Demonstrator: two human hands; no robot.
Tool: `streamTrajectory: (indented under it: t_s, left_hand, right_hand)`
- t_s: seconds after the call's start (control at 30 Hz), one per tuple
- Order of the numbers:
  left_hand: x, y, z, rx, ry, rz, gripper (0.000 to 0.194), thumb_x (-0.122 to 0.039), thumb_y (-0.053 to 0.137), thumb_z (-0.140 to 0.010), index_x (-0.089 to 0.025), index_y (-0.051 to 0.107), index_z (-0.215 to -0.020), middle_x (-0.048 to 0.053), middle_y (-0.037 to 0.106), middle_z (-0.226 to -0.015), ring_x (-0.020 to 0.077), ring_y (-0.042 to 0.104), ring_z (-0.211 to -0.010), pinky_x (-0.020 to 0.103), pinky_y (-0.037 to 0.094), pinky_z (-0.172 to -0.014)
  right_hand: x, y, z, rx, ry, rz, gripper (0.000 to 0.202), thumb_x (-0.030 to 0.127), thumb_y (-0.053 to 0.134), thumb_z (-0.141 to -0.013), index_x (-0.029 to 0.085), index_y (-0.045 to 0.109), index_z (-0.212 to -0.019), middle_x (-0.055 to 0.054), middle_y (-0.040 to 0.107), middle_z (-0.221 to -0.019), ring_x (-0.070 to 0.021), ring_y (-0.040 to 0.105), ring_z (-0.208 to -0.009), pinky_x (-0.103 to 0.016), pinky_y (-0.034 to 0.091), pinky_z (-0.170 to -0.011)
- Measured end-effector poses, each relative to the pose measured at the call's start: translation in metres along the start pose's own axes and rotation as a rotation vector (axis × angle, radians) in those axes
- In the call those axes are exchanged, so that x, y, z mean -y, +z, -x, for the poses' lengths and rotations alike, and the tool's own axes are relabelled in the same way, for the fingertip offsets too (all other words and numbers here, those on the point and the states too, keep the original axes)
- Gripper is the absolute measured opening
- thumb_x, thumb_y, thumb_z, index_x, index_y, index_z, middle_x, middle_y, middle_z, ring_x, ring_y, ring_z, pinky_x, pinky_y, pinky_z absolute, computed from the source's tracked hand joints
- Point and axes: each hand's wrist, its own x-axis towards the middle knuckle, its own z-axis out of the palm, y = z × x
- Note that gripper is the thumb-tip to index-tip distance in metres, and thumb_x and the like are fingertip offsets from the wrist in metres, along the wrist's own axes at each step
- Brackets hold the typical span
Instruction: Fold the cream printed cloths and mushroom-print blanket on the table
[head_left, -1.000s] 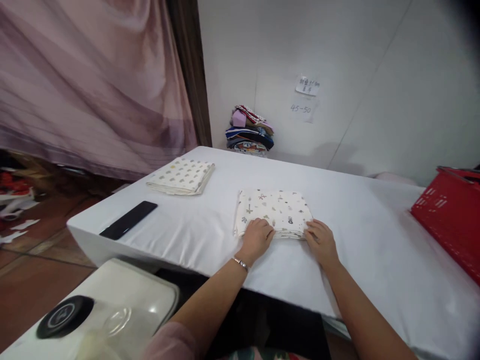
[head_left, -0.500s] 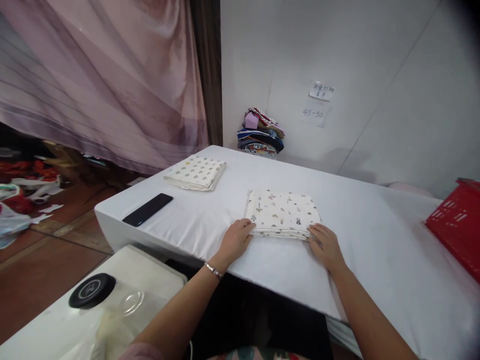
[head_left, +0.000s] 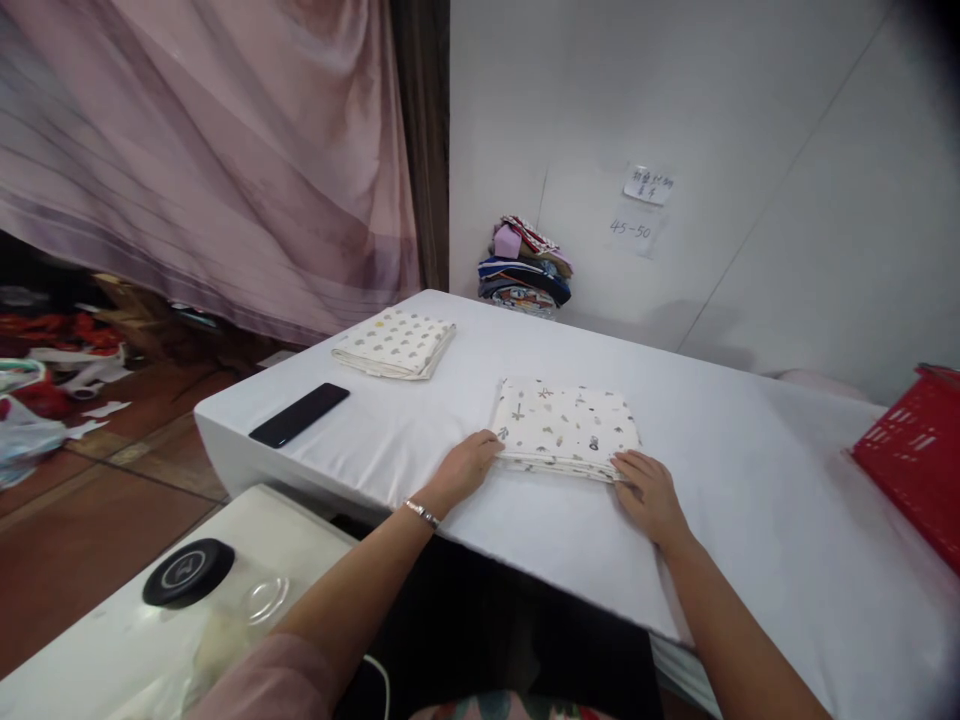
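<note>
A folded white cloth [head_left: 566, 425] with small printed motifs lies flat on the white-covered table [head_left: 555, 550] in front of me. At its near left corner is my left hand [head_left: 466, 468], fingers pressed together on the edge. My right hand [head_left: 651, 497] grips the near right corner, fingertips on top and thumb lower down by the folded layers. Farther left on the table rests a second folded cloth [head_left: 397, 343], cream with grey-green motifs, apart from both hands.
A black phone [head_left: 300, 415] lies near the table's left edge. Below it, a white surface [head_left: 300, 530] carries a round black object [head_left: 189, 572]. Folded fabrics [head_left: 525, 270] are stacked by the wall behind. At the right is a red plastic basket [head_left: 911, 450].
My left hand has shifted slightly left at the cloth's corner. My right hand stays on the other corner. The whole view has moved a little.
</note>
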Motion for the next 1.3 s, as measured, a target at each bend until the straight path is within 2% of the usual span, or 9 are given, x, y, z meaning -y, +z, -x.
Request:
streamTrajectory:
  t_s: [0.17,0.33,0.47,0.57,0.67,0.8,0.97,1.13,1.3]
  left_hand:
    - [0.002,0.011,0.011,-0.061,-0.054,0.127,0.028,-0.014,0.043,-0.084,-0.022,0.061,-0.104,0.004,0.058,-0.106,0.0161,0.055,-0.098,0.031,0.048,-0.087]
    - [-0.005,0.003,0.011,-0.075,-0.149,0.195,0.025,-0.021,0.049,-0.083,-0.022,0.063,-0.104,0.003,0.059,-0.108,0.0150,0.058,-0.091,0.030,0.049,-0.084]
    - [-0.024,-0.006,-0.004,-0.161,-0.200,0.050,0.021,-0.034,0.051,-0.085,-0.021,0.066,-0.093,0.005,0.063,-0.101,0.0197,0.056,-0.095,0.037,0.046,-0.086]
    - [-0.041,-0.002,-0.025,-0.207,-0.104,-0.036,0.026,-0.035,0.046,-0.088,-0.021,0.063,-0.100,0.007,0.060,-0.114,0.0214,0.050,-0.109,0.040,0.040,-0.095]
    - [-0.047,0.010,-0.044,-0.128,-0.026,-0.116,0.033,-0.040,0.043,-0.089,-0.021,0.057,-0.113,0.008,0.050,-0.132,0.0240,0.036,-0.127,0.046,0.027,-0.106]
    - [-0.035,0.027,-0.049,0.047,-0.142,-0.143,0.044,-0.047,0.038,-0.090,-0.019,0.050,-0.122,0.010,0.041,-0.141,0.0266,0.029,-0.133,0.052,0.027,-0.105]
    - [-0.024,0.036,-0.042,0.052,-0.154,-0.138,0.049,-0.049,0.030,-0.091,-0.020,0.045,-0.128,0.008,0.038,-0.143,0.0252,0.025,-0.135,0.051,0.027,-0.106]
    - [-0.026,0.037,-0.043,0.044,-0.180,-0.143,0.048,-0.048,0.032,-0.091,-0.020,0.045,-0.128,0.009,0.037,-0.144,0.0252,0.025,-0.135,0.050,0.028,-0.105]
    - [-0.026,0.038,-0.043,0.021,-0.175,-0.155,0.048,-0.047,0.032,-0.091,-0.019,0.045,-0.128,0.008,0.038,-0.143,0.0247,0.026,-0.135,0.049,0.029,-0.105]
  right_hand:
    - [-0.001,0.001,0.000,-0.008,-0.001,-0.002,0.031,0.028,0.050,-0.081,0.023,0.064,-0.108,-0.006,0.063,-0.114,-0.0252,0.051,-0.113,-0.047,0.036,-0.097]
    - [-0.001,0.003,0.001,-0.027,-0.004,-0.010,0.031,0.026,0.050,-0.080,0.022,0.064,-0.107,-0.006,0.063,-0.114,-0.0256,0.051,-0.112,-0.048,0.037,-0.095]
    - [0.000,0.003,0.000,-0.028,0.000,-0.016,0.031,0.026,0.049,-0.080,0.021,0.064,-0.106,-0.007,0.063,-0.113,-0.0254,0.051,-0.112,-0.047,0.037,-0.095]
    - [0.001,0.002,0.000,0.003,0.028,-0.011,0.032,0.027,0.048,-0.080,0.021,0.064,-0.107,-0.007,0.062,-0.116,-0.0254,0.051,-0.114,-0.047,0.036,-0.097]
    - [0.004,0.000,-0.001,0.049,0.068,0.003,0.034,0.029,0.047,-0.080,0.021,0.064,-0.109,-0.007,0.061,-0.118,-0.0262,0.049,-0.116,-0.048,0.034,-0.099]
    - [0.009,-0.004,0.002,0.113,0.125,0.003,0.037,0.030,0.044,-0.084,0.022,0.060,-0.117,-0.007,0.058,-0.124,-0.0251,0.045,-0.122,-0.051,0.027,-0.103]
    - [0.017,-0.009,-0.001,0.125,0.250,-0.052,0.035,0.037,0.042,-0.088,0.024,0.061,-0.114,-0.007,0.058,-0.124,-0.0236,0.045,-0.123,-0.052,0.025,-0.104]
    - [0.029,-0.011,-0.038,0.099,0.268,-0.043,0.035,0.035,0.037,-0.090,0.023,0.065,-0.107,-0.006,0.061,-0.120,-0.0233,0.045,-0.123,-0.051,0.022,-0.107]
    - [0.035,0.000,-0.107,0.198,0.197,-0.014,0.042,0.034,0.038,-0.088,0.017,0.055,-0.123,-0.011,0.042,-0.139,-0.0259,0.028,-0.134,-0.046,0.027,-0.107]
